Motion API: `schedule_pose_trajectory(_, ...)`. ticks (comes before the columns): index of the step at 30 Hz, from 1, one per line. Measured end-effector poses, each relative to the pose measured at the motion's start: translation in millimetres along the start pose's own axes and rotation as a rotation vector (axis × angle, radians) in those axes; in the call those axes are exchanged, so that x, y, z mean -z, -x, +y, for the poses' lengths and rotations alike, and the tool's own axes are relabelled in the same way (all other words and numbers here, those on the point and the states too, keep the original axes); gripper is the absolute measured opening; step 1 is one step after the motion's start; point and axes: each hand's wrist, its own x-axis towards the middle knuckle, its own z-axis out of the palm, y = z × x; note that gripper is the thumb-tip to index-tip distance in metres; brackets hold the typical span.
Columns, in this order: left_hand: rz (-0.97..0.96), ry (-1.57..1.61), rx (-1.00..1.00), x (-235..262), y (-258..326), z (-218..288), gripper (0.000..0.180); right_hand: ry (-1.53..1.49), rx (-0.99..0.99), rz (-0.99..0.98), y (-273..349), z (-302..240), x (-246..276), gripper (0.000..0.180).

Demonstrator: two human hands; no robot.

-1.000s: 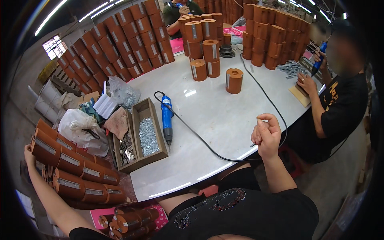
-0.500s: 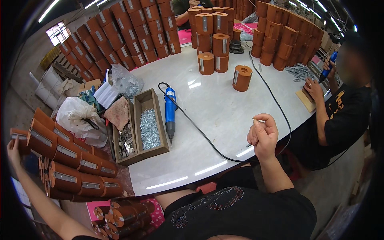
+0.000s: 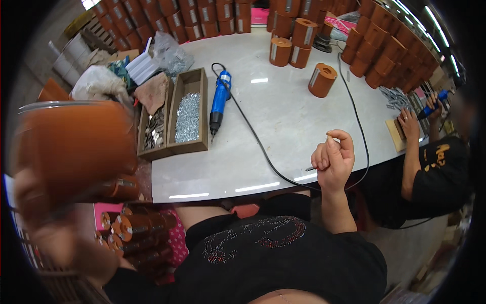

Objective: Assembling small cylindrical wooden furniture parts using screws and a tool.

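Note:
My left hand (image 3: pixel 55 228) is raised at the left, blurred by motion, and closed around a brown clay-coloured cylinder (image 3: pixel 91 152) close to the camera. A greyish strip shows along its upper edge. Over the table's front edge my right hand (image 3: pixel 332 159) is closed in a pinch. A thin dark screw (image 3: pixel 311 168) pokes out beside its curled fingers; whatever sits between thumb and forefinger is too small to tell. A blue electric screwdriver (image 3: pixel 219 104) lies on the table beside a wooden box (image 3: pixel 204 109) of small silvery screws (image 3: pixel 188 119). Farther back, a single brown cylinder (image 3: pixel 322 81) stands upright.
Stacks of brown cylinders (image 3: pixel 192 20) line the back, with more (image 3: pixel 387 48) at the far right. Others (image 3: pixel 134 228) lie low at my left. A black cord (image 3: pixel 253 129) crosses the table (image 3: pixel 243 172). A co-worker's hand (image 3: pixel 409 121) works at the right.
My left hand has brought a brown cylinder from the left stack up toward the camera. The view has tilted, moving the table upward. My right hand keeps its pinch.

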Motion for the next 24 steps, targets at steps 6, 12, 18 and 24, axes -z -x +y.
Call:
schedule_pose_trajectory(6,-0.462,0.224,0.322,-153,125,-47,0.041,-0.091,-0.067,-0.118,14,4,-13,0.011)
schedule_pose_trajectory(12,-0.599,0.448,0.453,-193,156,-52,0.039,-0.142,-0.179,-0.184,18,19,-22,0.012)
schedule_pose_trajectory(18,-0.474,0.337,0.427,-198,161,-39,0.037,-0.250,-0.168,-0.367,8,30,-55,0.015)
schedule_pose_trajectory(24,-0.292,0.339,0.440,-204,172,-32,0.032,-0.250,-0.153,-0.491,18,37,-76,0.015)
